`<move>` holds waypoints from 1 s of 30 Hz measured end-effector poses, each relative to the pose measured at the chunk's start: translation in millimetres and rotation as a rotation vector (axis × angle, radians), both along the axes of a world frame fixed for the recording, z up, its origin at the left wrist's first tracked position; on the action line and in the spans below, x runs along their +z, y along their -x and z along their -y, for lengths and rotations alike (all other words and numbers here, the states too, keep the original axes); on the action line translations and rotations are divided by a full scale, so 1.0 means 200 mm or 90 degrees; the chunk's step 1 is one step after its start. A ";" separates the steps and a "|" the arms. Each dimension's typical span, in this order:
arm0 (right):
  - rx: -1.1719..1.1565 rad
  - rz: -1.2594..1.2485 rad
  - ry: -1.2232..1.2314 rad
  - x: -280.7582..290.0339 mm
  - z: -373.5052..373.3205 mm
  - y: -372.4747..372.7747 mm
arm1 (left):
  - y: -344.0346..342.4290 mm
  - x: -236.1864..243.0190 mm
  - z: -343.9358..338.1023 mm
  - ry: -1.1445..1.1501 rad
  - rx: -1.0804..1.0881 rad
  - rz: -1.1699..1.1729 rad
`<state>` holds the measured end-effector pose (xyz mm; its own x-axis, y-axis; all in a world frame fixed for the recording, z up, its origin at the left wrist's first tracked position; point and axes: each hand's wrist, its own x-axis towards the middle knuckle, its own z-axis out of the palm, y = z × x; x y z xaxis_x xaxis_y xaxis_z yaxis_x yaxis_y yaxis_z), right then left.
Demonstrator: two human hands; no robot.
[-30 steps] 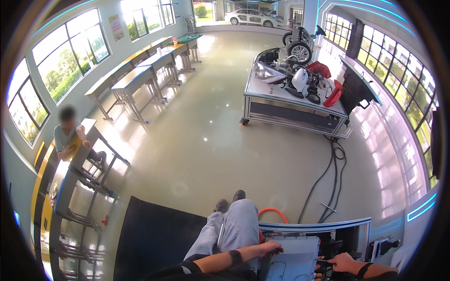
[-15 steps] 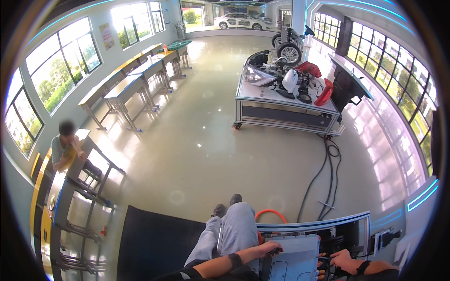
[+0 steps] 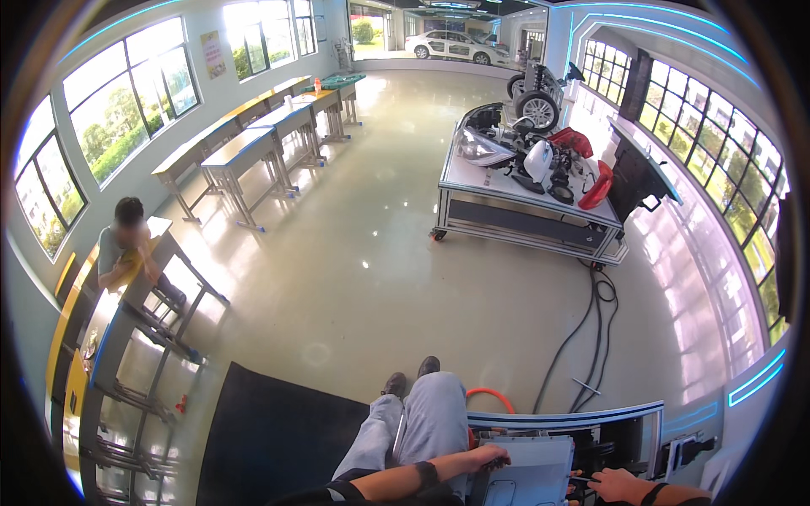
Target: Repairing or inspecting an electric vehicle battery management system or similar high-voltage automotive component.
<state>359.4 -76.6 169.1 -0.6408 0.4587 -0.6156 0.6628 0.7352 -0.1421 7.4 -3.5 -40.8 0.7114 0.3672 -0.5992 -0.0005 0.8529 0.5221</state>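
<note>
At the bottom, a silver metal case [image 3: 523, 485] sits in an aluminium-framed bench [image 3: 656, 434]. My left hand [image 3: 489, 457] rests at the case's upper left, fingers closed round a small dark object that I cannot make out. My right hand [image 3: 614, 485] is beside the case's right side, fingers curled on a thin metal tool [image 3: 584, 478] that points to orange-and-dark fittings, partly hidden. My legs [image 3: 426, 422] stretch out to the left of the bench.
A wheeled table [image 3: 527, 221] holds car lamps and parts, a wheel assembly [image 3: 536, 110] behind it. Cables [image 3: 599, 333] and an orange hose [image 3: 494, 394] lie on the floor. Desks [image 3: 236, 148] line the left; a seated person [image 3: 126, 253] leans on one. A dark mat [image 3: 270, 430] lies lower left.
The view has shifted slightly. My right hand sits a little lower than half a second ago; my left stays on the case. The seated person's hands have moved up toward the head since the earliest frame.
</note>
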 end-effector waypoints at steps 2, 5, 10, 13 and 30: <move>-0.051 0.016 0.030 0.04 0.01 0.00 | 0.02 0.04 -0.01 -0.008 -0.012 0.010; -0.079 -0.017 0.061 0.10 -0.03 0.02 | 0.03 0.04 -0.02 0.006 -0.031 0.008; -0.030 -0.073 0.030 0.07 0.00 -0.07 | 0.02 0.08 -0.02 -0.004 -0.020 0.016; -0.067 -0.066 0.043 -0.08 0.05 -0.15 | 0.00 0.04 -0.02 -0.002 -0.023 -0.004; -0.156 0.168 -0.032 0.02 0.05 0.06 | 0.03 0.08 -0.03 0.011 -0.020 -0.023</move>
